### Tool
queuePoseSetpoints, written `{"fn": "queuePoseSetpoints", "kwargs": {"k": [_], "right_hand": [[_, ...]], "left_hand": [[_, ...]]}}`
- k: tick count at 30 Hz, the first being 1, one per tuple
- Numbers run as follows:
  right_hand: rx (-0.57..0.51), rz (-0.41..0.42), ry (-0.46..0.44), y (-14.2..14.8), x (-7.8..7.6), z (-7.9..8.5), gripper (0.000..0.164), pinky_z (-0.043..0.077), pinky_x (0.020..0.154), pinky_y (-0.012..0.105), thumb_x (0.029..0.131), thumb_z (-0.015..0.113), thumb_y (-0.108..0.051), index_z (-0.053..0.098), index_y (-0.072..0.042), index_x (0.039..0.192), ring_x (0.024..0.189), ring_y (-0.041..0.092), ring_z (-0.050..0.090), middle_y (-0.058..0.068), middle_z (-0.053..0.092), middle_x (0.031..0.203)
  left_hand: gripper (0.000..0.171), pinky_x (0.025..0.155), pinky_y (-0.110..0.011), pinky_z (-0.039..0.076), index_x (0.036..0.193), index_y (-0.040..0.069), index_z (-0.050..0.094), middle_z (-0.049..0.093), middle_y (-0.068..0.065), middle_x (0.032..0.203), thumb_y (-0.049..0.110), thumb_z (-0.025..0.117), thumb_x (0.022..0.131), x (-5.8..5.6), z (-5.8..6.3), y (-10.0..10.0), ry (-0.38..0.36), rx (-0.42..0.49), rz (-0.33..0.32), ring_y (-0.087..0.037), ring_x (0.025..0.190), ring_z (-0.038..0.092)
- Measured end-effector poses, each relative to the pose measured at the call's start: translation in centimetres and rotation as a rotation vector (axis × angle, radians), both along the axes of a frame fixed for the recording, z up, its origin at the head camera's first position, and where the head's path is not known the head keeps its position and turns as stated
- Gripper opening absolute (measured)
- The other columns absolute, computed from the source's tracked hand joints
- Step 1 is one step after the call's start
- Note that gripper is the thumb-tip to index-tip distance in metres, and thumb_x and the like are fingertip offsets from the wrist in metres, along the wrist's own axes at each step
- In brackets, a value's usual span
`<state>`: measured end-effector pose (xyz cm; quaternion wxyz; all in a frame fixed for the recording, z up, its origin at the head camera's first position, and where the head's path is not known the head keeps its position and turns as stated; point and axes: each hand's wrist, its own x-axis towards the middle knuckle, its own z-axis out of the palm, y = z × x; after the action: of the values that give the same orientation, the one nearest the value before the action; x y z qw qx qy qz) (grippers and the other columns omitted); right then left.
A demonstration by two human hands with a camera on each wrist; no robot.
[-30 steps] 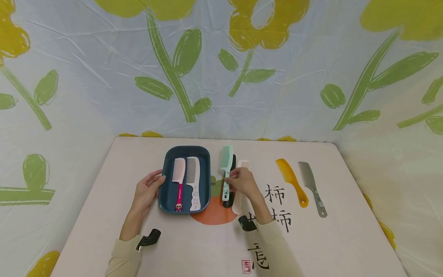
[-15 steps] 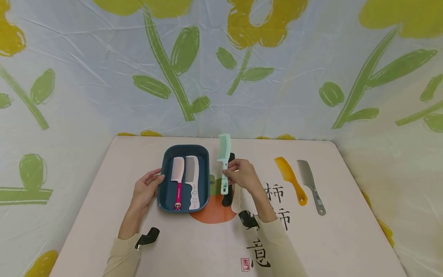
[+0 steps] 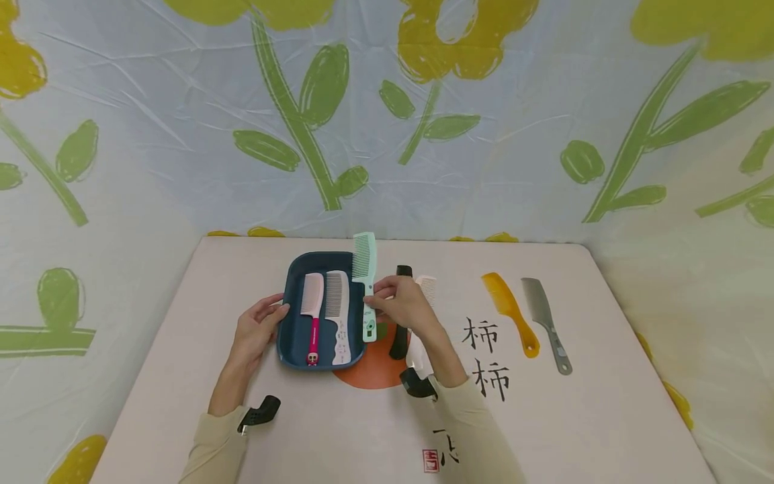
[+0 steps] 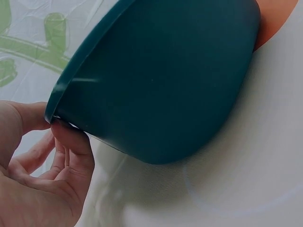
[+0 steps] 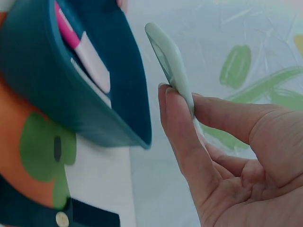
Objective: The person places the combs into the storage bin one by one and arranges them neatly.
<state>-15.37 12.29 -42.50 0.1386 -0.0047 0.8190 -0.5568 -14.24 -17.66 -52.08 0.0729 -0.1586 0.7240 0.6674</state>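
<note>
My right hand pinches a mint green comb by its handle, teeth end pointing away, at the right rim of a dark blue tray. In the right wrist view the comb is seen edge-on between thumb and fingers, raised above the rim. My left hand pinches the tray's left rim; the left wrist view shows thumb and fingers of the hand on either side of it. Inside the tray lie a pale pink comb with a magenta handle and a white comb, side by side.
Right of the tray a black comb and a cream comb lie on the table, partly behind my right hand. Farther right are a yellow comb and a grey comb. A flower-printed cloth hangs behind.
My right hand has lifted the mint green comb from beside the black comb and carried it left to over the tray's right rim. The left hand stays on the tray.
</note>
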Motion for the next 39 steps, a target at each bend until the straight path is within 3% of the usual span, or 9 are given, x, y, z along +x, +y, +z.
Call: {"fn": "queuePoseSetpoints", "kwargs": {"k": [7, 14, 26, 39], "right_hand": [[-0.02, 0.043, 0.004, -1.8, 0.1, -0.2, 0.026, 0.06, 0.062, 0.032, 0.092, 0.077, -0.007, 0.066, 0.007, 0.112, 0.075, 0.034, 0.074, 0.015, 0.069, 0.091], [-0.027, 0.084, -0.003, -3.1, 0.4, -0.5, 0.025, 0.061, 0.069, 0.041, 0.093, 0.077, -0.007, 0.066, 0.007, 0.111, 0.072, 0.029, 0.074, 0.014, 0.068, 0.09], [-0.061, 0.123, -0.031, -4.8, 0.5, -2.3, 0.026, 0.059, 0.074, 0.047, 0.093, 0.077, -0.009, 0.065, 0.006, 0.111, 0.069, 0.022, 0.074, 0.011, 0.07, 0.085], [-0.075, 0.143, -0.036, -6.0, 0.8, -3.6, 0.027, 0.059, 0.073, 0.048, 0.093, 0.076, -0.006, 0.065, 0.009, 0.112, 0.076, 0.036, 0.074, 0.01, 0.069, 0.083]], "left_hand": [[0.052, 0.062, -0.021, 0.046, 0.143, 0.015, 0.059, 0.065, 0.0, 0.114, 0.036, 0.073, 0.097, -0.1, -0.2, 0.0, -0.021, -0.006, 0.006, -0.01, 0.081, 0.055], [0.052, 0.062, -0.021, 0.045, 0.142, 0.017, 0.06, 0.065, -0.004, 0.12, 0.038, 0.073, 0.097, -0.1, -0.3, 0.1, -0.039, -0.019, 0.017, -0.012, 0.08, 0.053], [0.052, 0.059, -0.021, 0.043, 0.143, 0.013, 0.059, 0.065, 0.0, 0.113, 0.035, 0.073, 0.097, 0.0, 0.1, 0.2, -0.017, 0.017, 0.016, -0.008, 0.077, 0.053], [0.052, 0.059, -0.021, 0.043, 0.144, 0.014, 0.058, 0.065, 0.003, 0.11, 0.033, 0.072, 0.098, -0.2, -0.5, 0.0, -0.031, 0.032, 0.023, -0.008, 0.076, 0.053]]}}
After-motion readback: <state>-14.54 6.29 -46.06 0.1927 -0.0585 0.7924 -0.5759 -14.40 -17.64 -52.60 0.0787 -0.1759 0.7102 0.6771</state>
